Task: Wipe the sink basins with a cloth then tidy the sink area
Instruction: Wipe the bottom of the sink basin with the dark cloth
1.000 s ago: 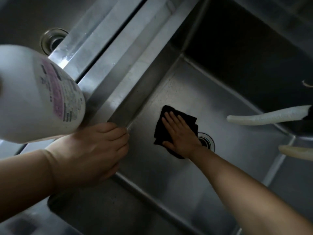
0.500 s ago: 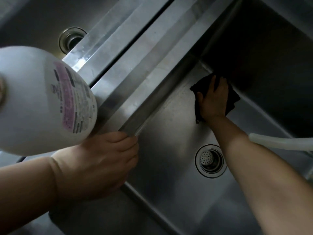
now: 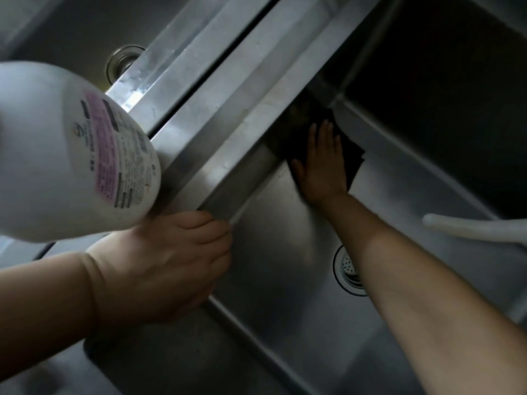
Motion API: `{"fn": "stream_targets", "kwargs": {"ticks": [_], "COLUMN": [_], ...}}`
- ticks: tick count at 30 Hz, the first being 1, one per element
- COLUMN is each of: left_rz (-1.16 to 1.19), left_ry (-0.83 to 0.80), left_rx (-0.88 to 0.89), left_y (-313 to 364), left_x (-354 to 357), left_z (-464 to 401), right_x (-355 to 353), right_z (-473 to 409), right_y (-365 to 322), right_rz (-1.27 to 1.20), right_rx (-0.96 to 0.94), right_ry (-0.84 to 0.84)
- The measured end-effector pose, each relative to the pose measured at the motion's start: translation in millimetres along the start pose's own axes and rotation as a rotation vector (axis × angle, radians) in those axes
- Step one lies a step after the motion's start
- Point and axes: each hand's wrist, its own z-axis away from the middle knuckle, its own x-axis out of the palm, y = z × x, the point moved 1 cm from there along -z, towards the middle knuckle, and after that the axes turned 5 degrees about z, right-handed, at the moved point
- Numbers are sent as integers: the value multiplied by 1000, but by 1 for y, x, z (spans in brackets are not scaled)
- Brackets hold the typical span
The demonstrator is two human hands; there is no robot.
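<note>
My right hand (image 3: 320, 163) lies flat on a black cloth (image 3: 352, 159) and presses it onto the floor of the steel sink basin (image 3: 285, 238), in the far corner against the divider wall. Part of the cloth is hidden under the palm. My left hand (image 3: 168, 266) rests with curled fingers on the steel divider rim (image 3: 228, 155) between the two basins; it holds no object. The basin's round drain (image 3: 348, 269) shows just left of my right forearm.
A large white bottle (image 3: 65, 155) with a pink label stands close to the camera on the left, above my left hand. A second basin with its drain (image 3: 122, 61) lies at the upper left. A white hose (image 3: 473, 229) reaches in from the right edge.
My right hand slid the cloth from beside the drain to the far side of the basin, then left into the corner by the divider. My left hand stayed on the rim.
</note>
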Motion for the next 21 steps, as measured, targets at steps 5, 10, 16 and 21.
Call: {"fn": "stream_targets", "kwargs": {"ticks": [5,10,16,21], "left_rz": [-47,-53,-39,-47], "left_ry": [13,96,109,100], "left_rx": [-38,-4,12,32], "left_y": [2,4,3,3], "left_x": [4,2,2,0], "left_z": [1,1,2,2], "right_x": [17,31,29,11], "right_z": [47,93,90,42], "right_y": [-36,-56,-26,16], "right_rz": [16,64,68,43], "right_rx": [-137,-350,-499,-252], "right_ry": [-42,-91,-85,-61]}}
